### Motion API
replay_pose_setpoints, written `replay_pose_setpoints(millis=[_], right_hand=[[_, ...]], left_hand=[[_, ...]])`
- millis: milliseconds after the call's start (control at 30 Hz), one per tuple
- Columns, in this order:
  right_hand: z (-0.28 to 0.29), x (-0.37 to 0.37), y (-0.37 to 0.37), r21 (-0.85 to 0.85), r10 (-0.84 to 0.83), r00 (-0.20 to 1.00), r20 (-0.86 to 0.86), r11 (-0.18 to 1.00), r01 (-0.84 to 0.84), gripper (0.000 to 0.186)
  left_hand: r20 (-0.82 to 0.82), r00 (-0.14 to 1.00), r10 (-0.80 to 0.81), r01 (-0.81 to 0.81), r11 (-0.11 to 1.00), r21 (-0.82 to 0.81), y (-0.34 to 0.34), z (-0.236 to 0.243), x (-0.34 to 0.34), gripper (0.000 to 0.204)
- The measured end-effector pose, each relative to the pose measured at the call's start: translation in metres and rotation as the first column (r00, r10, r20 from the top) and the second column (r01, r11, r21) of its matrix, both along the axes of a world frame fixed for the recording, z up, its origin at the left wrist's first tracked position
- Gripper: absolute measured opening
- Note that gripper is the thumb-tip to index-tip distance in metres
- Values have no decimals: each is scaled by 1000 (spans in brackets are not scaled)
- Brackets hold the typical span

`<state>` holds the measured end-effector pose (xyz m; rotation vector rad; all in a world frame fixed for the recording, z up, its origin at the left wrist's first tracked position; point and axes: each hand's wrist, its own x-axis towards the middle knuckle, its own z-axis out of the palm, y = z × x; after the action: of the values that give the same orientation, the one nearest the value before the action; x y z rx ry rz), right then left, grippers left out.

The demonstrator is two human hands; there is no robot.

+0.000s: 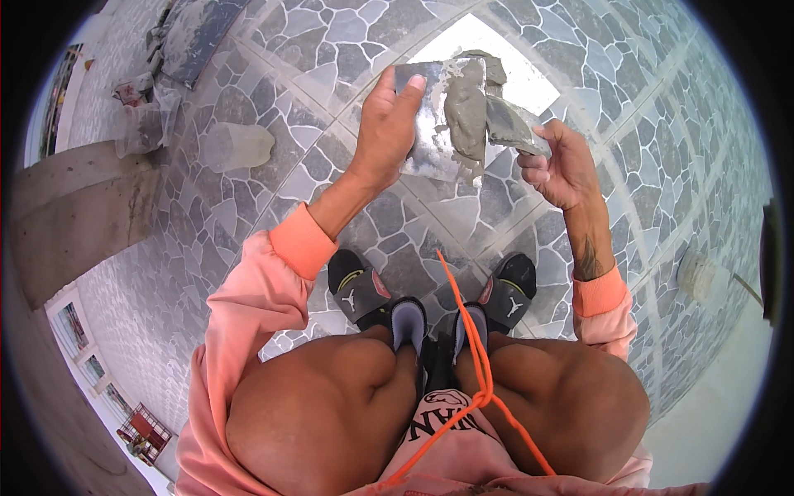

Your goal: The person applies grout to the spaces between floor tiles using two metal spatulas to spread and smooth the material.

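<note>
My left hand [389,124] grips a flat rectangular metal plate [426,140] by its left side, thumb on top, with a thick lump of wet grey mortar [466,124] along its right part. My right hand [558,165] is closed on a mortar-smeared trowel [513,126], its blade against the plate's right edge beside the lump. A white square sheet or tile [531,70] lies on the floor behind them, partly hidden, with more mortar showing above the blade.
I squat on patterned grey tiles [356,207], knees and sandalled feet below my hands. Left are a translucent container [236,147], plastic bags [136,124], a grey panel [190,37] and a concrete ledge [74,215]. A pale bucket [699,277] stands at right.
</note>
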<state>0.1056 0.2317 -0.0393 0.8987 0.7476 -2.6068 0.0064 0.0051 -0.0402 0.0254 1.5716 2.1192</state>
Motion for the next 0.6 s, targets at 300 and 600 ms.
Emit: replay_pose_setpoints(millis=[300, 600], right_hand=[[-25, -7, 14, 89, -190, 982, -6, 978, 189, 20], [-9, 23, -10, 323, 35, 923, -383, 941, 98, 40]], left_hand=[[-101, 985, -137, 145, 987, 75, 7, 6, 7, 38], [355, 932, -76, 49, 995, 86, -6, -5, 0, 28]])
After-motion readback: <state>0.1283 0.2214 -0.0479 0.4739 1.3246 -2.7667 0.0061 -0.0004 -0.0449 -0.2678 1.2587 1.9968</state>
